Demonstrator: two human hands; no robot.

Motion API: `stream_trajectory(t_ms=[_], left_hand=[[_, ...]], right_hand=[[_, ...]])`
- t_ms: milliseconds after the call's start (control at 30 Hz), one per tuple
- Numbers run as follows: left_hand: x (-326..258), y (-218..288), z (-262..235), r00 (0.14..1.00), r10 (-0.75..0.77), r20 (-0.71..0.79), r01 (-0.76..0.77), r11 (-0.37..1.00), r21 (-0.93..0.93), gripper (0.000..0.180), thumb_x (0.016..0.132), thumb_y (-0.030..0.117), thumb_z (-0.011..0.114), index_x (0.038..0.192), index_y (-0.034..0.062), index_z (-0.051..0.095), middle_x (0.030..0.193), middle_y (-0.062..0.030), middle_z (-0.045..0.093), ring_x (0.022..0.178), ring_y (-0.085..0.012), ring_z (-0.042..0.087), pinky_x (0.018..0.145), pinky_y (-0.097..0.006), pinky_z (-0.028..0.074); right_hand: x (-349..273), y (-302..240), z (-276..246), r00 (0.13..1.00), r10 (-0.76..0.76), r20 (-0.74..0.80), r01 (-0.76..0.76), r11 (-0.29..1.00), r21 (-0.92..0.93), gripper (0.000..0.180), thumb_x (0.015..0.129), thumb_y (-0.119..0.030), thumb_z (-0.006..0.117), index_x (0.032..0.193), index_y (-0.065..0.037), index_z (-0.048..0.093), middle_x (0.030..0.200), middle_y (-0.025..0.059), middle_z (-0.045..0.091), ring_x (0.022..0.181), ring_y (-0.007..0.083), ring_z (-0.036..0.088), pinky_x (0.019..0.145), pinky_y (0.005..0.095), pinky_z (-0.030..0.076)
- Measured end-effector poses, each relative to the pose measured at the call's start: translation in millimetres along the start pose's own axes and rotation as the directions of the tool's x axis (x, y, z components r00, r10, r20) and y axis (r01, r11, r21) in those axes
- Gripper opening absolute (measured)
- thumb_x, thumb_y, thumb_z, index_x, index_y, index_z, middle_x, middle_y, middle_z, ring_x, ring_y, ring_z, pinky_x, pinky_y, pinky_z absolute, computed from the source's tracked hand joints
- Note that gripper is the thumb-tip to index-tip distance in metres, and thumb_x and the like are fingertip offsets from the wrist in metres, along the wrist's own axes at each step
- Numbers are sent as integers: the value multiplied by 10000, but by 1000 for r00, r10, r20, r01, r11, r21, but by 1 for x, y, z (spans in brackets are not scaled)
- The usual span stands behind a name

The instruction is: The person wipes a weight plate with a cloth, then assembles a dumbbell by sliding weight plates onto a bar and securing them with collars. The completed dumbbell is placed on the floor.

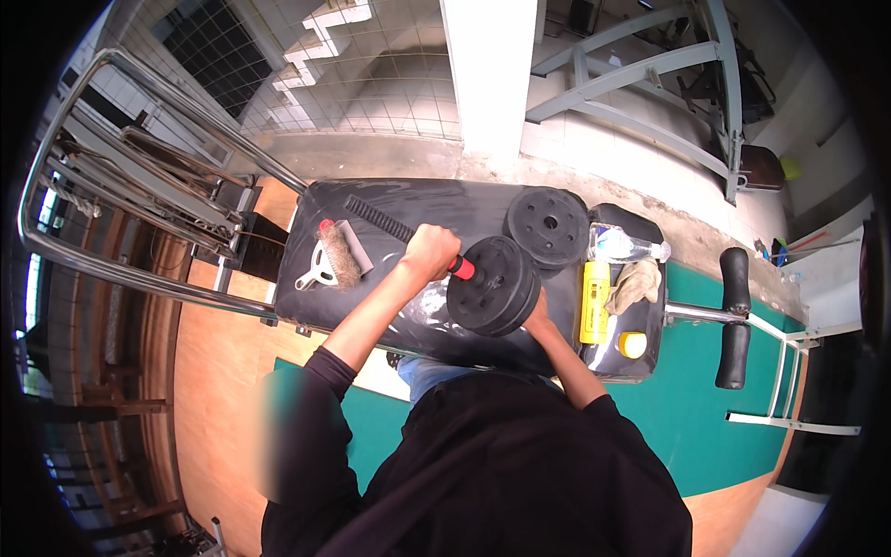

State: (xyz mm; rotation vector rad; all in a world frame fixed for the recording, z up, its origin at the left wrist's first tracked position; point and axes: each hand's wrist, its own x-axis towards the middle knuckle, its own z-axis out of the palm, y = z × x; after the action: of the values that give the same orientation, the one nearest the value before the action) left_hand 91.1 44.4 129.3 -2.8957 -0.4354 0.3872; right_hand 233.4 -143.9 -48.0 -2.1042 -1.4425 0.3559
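Observation:
A dumbbell with black plates (487, 283) is held at a slant over the padded black bench (399, 320). My left hand (434, 252) is closed around its black ribbed bar (376, 219), just beside a red collar (462, 268). At the right side of the plates, my right hand (538, 314) holds the loaded end; the plates hide most of its fingers. The bar's far left end carries no plate. More round black plates (548, 227) lie flat on the bench, just beyond the held ones.
Left on the bench are a brush (342, 255) and a white-handled tool (318, 271). To the right lie a yellow bottle (595, 302), a clear plastic bottle (631, 246), a cloth (635, 286) and a yellow cap (633, 345). A chrome frame (148, 269) borders the left.

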Motion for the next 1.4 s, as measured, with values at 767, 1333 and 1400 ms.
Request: stream_trajectory(t_ms=[767,1333,1400], left_hand=[[-13,18,20,995,-98,5,98,991,-90,251,683,211,714,891,122,605,823,-49,640,759,-213,659,610,-329,497],[-26,2,43,982,-21,-189,-14,983,-182,261,654,271,736,818,123,596,753,-40,623,720,-223,641,610,-348,493],[-26,-3,47,988,-14,-155,-14,984,-180,273,658,287,736,830,125,598,716,-42,618,694,-227,640,602,-356,492]], right_hand=[[-11,-1,-20,995,74,-62,-70,995,64,250,676,-106,668,906,-19,623,958,181,561,946,378,507,815,443,430],[-6,-12,-19,998,-61,-2,61,998,-7,420,684,-203,669,1050,-10,596,1032,192,588,1008,381,519,850,424,441],[-2,-20,-29,989,-11,149,8,1000,19,420,705,-255,654,1043,-11,602,996,201,614,975,381,551,833,432,454]])
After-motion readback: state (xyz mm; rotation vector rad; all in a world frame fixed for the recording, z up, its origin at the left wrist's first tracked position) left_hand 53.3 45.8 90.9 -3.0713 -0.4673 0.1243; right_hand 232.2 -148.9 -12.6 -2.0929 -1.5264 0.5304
